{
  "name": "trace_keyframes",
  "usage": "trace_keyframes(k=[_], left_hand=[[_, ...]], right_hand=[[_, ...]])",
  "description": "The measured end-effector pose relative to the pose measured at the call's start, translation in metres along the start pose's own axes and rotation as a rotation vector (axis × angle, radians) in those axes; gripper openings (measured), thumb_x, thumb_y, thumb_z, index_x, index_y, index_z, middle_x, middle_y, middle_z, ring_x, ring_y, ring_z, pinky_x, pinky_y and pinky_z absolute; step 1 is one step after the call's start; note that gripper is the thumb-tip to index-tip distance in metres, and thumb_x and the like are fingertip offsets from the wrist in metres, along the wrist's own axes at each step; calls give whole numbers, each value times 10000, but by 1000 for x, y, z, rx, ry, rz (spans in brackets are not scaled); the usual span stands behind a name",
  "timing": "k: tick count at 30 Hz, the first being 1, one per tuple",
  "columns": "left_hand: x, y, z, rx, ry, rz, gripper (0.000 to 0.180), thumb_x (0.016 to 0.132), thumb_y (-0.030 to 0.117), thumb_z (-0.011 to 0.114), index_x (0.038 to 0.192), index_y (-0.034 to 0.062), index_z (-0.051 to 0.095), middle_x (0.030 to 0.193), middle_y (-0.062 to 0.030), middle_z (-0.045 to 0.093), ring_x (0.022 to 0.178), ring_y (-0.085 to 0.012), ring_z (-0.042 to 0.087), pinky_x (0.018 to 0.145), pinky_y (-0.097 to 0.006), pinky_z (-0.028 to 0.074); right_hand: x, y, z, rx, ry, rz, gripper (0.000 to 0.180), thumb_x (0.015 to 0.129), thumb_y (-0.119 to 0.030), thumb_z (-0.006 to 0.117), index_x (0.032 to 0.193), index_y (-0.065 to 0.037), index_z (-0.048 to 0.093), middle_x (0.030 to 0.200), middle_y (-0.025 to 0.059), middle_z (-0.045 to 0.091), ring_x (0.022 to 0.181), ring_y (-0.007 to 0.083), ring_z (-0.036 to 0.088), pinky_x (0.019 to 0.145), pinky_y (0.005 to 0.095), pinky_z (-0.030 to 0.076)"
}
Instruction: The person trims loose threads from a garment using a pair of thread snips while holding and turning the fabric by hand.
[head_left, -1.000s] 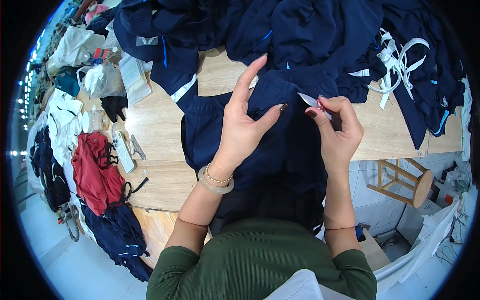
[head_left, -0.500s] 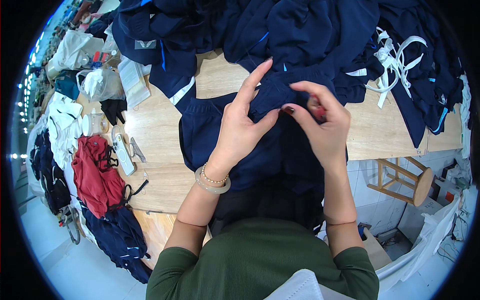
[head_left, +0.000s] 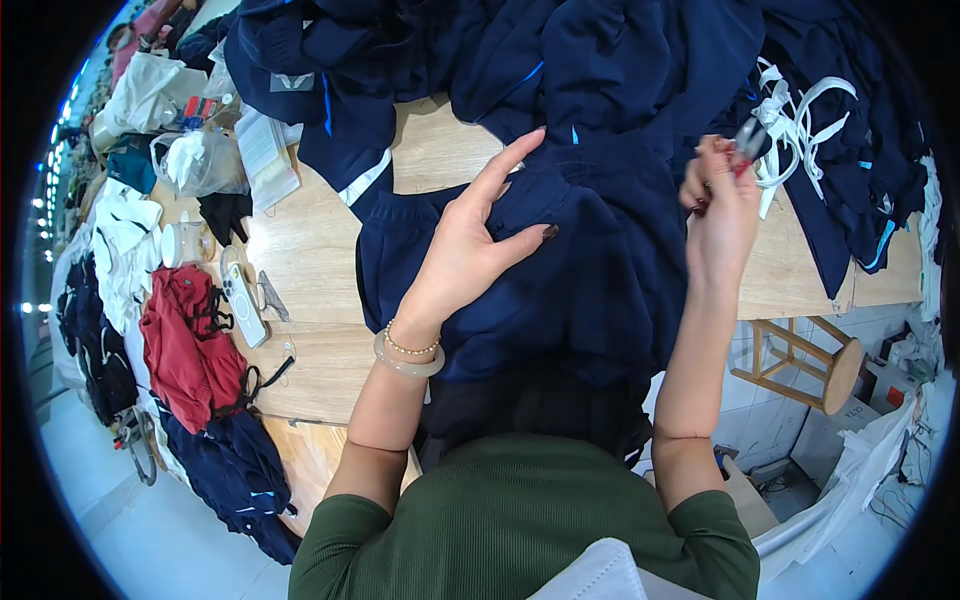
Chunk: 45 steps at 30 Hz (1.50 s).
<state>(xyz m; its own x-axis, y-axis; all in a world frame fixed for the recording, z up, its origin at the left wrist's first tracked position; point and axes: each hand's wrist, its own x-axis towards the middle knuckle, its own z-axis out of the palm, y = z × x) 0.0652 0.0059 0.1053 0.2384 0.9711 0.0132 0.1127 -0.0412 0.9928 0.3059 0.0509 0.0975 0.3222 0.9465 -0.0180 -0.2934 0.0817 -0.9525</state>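
A dark navy garment (head_left: 560,290) with a gathered elastic waistband lies before me, reaching from the table over my lap. My left hand (head_left: 465,235) rests on its waistband area, index finger and thumb stretched wide apart; the other fingers are partly hidden beneath. To the right, my right hand (head_left: 715,190) is raised beside the garment with fingers curled around small red thread snips (head_left: 745,150). Their pale metal tips point up and away, blurred by motion. White straps (head_left: 790,130) lie just beyond them on dark cloth.
More navy garments (head_left: 620,60) are heaped along the far side of the wooden table (head_left: 310,370). On the left are a phone (head_left: 243,305), a red cloth bag (head_left: 190,350), a plastic bag (head_left: 205,165) and white cloth (head_left: 125,230). A wooden stool (head_left: 845,375) stands at right.
My right hand has moved away from the left hand, up and to the right, bringing the snips' tips into sight. My left hand has shifted slightly left and down, thumb and index finger still spread.
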Motion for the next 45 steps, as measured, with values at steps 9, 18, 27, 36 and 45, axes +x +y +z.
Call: trace_keyframes(k=[9, 18, 27, 36, 45], left_hand=[[1, 2, 0, -24, -16, 11, 743, 788, -2, 686, 1473, 123, 426, 1501, -64, 462, 1386, -243, 428, 1143, -412, 304], [2, -2, -6, 91, -54, 30, 741, 767, 27, 744, 1447, 82, 454, 1471, -91, 477, 1351, -227, 448, 1115, -355, 341], [21, 0, 15, 503, 242, 292, 123, 765, 56, 747, 878, 28, 708, 1017, -63, 645, 905, -237, 594, 798, -348, 487], [25, -12, 9, 316, 332, 114, 38, 869, 21, 650, 866, -18, 653, 791, -120, 691, 715, -244, 676, 650, -301, 514], [29, -14, 8, 236, 335, 90, 38, 883, 6, 635, 887, -27, 652, 796, -113, 685, 699, -197, 665, 645, -283, 507]], right_hand=[[-28, -14, 28, -284, -432, 207, 200, 900, -142, 701, 1018, 19, 709, 904, 58, 716, 801, 80, 632, 766, 227, 490], [-23, 5, 41, -208, -446, 73, 109, 893, -40, 685, 939, 57, 665, 859, 48, 666, 838, 89, 640, 818, 237, 528], [-23, 10, 51, -316, -582, 5, 121, 889, -80, 700, 937, 25, 662, 710, -8, 583, 710, 47, 514, 659, 199, 429], [-16, -8, 13, -539, -486, -85, 177, 897, -118, 698, 1006, -5, 615, 830, 29, 676, 771, 62, 592, 691, 192, 434], [-13, -4, 36, -939, -563, -528, 195, 787, -219, 783, 842, -61, 684, 698, 45, 621, 626, 170, 620, 561, 279, 469]])
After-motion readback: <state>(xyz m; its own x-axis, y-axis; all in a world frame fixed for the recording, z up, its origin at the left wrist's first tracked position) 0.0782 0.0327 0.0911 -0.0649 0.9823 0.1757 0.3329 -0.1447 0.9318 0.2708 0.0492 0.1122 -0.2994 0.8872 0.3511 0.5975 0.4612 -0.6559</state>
